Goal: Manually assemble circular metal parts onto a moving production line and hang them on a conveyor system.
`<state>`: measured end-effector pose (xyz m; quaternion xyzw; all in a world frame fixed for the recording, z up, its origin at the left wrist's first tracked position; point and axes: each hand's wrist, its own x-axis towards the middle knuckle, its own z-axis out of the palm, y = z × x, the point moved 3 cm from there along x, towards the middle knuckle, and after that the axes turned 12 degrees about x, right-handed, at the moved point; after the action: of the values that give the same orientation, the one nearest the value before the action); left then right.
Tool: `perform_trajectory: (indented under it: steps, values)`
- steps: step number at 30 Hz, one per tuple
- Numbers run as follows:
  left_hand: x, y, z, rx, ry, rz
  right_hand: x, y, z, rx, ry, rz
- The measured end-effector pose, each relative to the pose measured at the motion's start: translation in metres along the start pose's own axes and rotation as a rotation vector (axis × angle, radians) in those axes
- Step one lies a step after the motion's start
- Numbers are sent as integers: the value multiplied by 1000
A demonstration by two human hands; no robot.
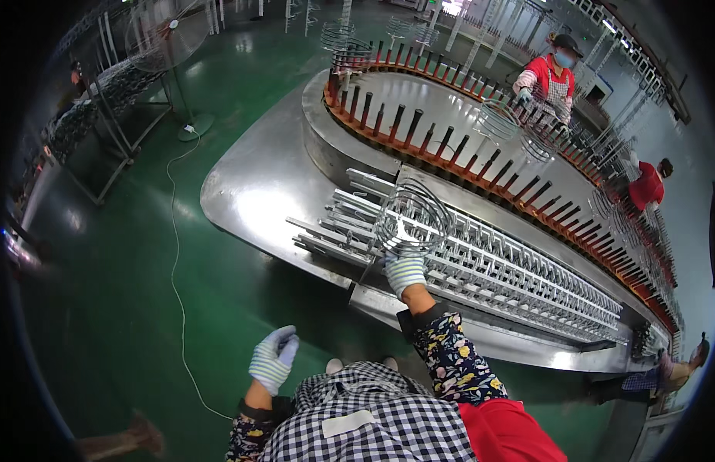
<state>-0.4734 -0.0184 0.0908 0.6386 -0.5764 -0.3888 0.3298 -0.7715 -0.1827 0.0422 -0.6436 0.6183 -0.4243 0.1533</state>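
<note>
My right hand [404, 271], in a striped glove, reaches forward over the metal table [253, 173]. Its fingers close on the near side of a round frame of several looped wires [444, 212], raised above stacked silvery hooked racks [519, 273]. Part of the grip is hidden by the wires and glare. Nearer my body on the left, my left hand [273, 359] hangs over the green floor, in a matching glove. Nothing is in it, and its thumb stands apart from the loosely bent fingers.
An oval conveyor with upright dark pegs [414, 127] runs along the table; other wire frames [496, 119] stand on it. Across from me works a person in red [554, 85], with others at right. At left are a fan [167, 35] and a white cable [175, 254] across the floor.
</note>
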Motion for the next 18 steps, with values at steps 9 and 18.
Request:
perform_trajectory:
  steps: [9, 18]
  values:
    - [64, 101, 157, 187, -133, 547, -58, 10, -63, 77, -239, 144]
    - [147, 66, 250, 422, 112, 328, -29, 165, -399, 472, -50, 503]
